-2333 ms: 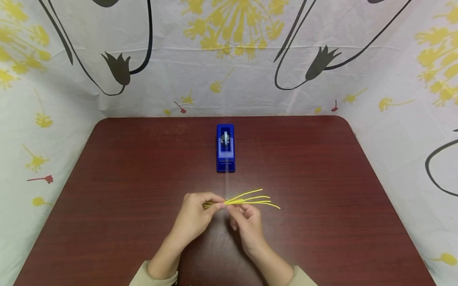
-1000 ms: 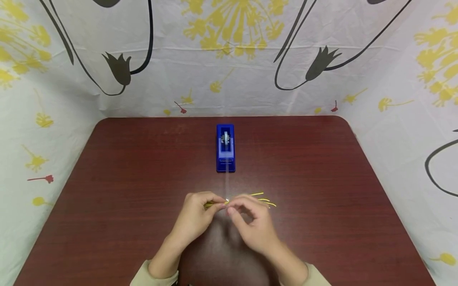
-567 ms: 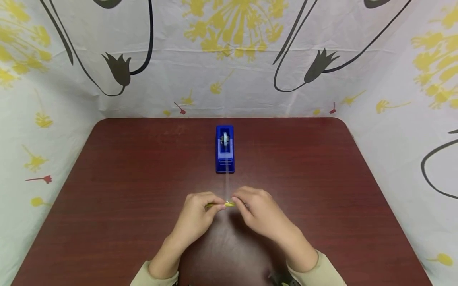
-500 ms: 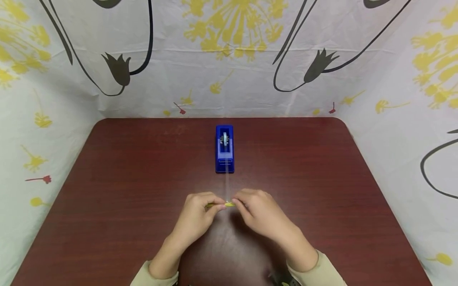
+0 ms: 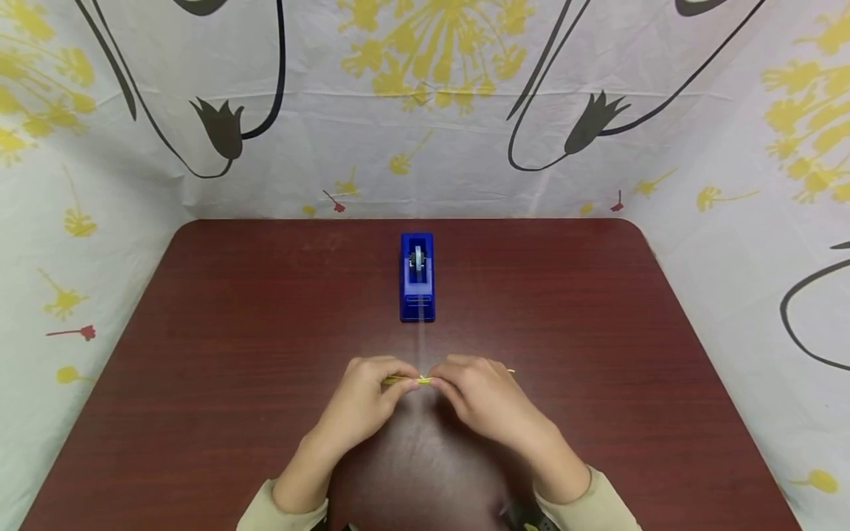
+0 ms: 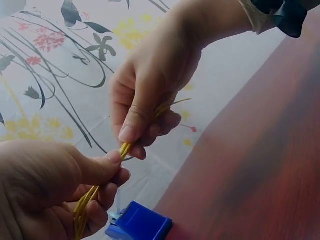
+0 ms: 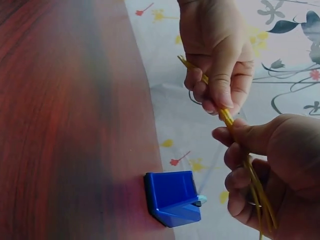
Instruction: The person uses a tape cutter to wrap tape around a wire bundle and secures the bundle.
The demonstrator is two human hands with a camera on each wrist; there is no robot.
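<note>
A bundle of thin yellow wires runs sideways between my hands, above the table. My left hand pinches it between thumb and fingers on the left. Close beside, my right hand pinches the same bundle, leaving a short yellow length visible between the fingertips. Loose wire ends fan out under the right palm in the right wrist view. From the blue tape dispenser, a clear tape strip stretches toward the bundle. Fingers partly hide where the tape meets the wires.
The dark red-brown table has rounded far corners. A white cloth with yellow and grey flower prints stands behind it and along both sides. A small dark object shows at the front edge beside the right sleeve.
My right hand has come from under the wires to over them, covering most of their right ends, and pinches them slightly farther right. The left hand has stayed nearly still. The dispenser stays put.
</note>
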